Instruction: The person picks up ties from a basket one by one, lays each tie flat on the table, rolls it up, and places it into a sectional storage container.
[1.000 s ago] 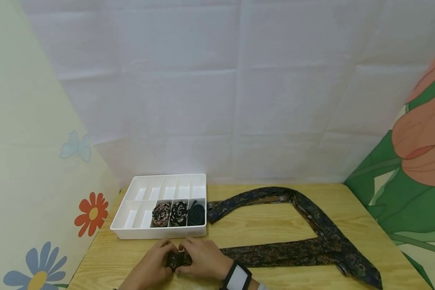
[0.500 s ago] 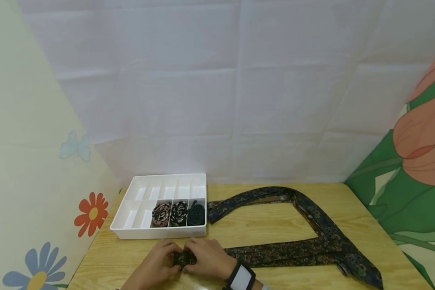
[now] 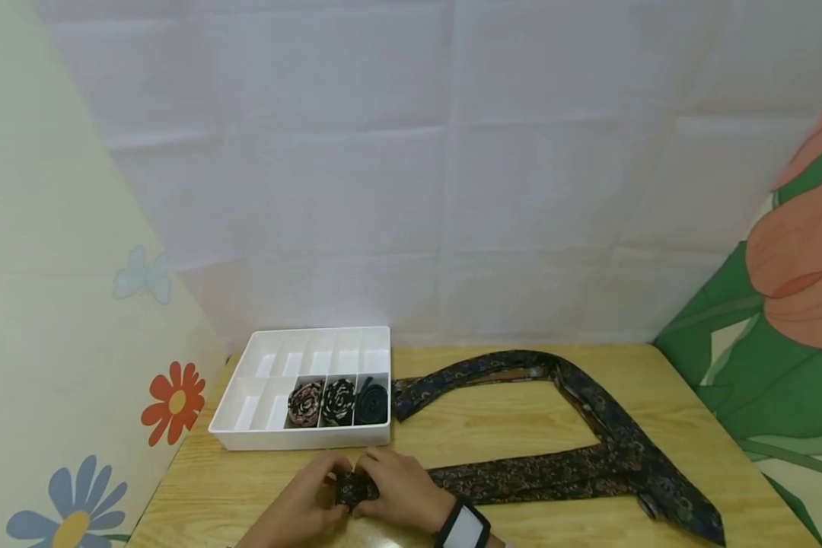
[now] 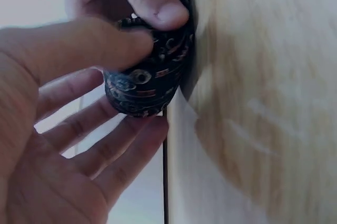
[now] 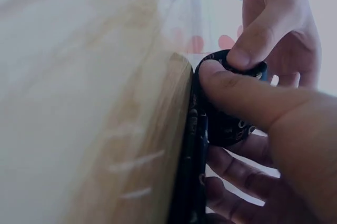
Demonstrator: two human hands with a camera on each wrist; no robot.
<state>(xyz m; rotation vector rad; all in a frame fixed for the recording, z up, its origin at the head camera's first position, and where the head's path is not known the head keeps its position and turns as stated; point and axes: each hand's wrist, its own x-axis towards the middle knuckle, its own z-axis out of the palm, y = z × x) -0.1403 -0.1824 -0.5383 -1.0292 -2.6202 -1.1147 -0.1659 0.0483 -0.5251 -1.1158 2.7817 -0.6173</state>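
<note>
A dark floral necktie is partly wound into a roll [image 3: 353, 489] at the table's front. My left hand [image 3: 308, 498] holds the roll from its left, thumb on top and fingers spread beneath in the left wrist view, where the roll [image 4: 145, 87] shows its patterned outer turns. From the right, my right hand [image 3: 407, 493] holds it too; in the right wrist view its thumb presses the roll [image 5: 226, 126] beside the other thumb. The unrolled flat length [image 3: 520, 478] runs rightward along the wood, meeting a navy floral tie [image 3: 623, 426] that arches back toward the tray.
Behind the hands stands a white divided tray [image 3: 301, 440]. Its front row holds a pinkish-black rolled tie [image 3: 305, 404], a black-and-white one [image 3: 339, 403] and a dark green one [image 3: 371, 402]. White sheeting [image 3: 418, 190] closes off the table's back edge.
Both hands and the roll have moved a little to the right along the flat tie. The navy tie and the tray have stayed in place.
</note>
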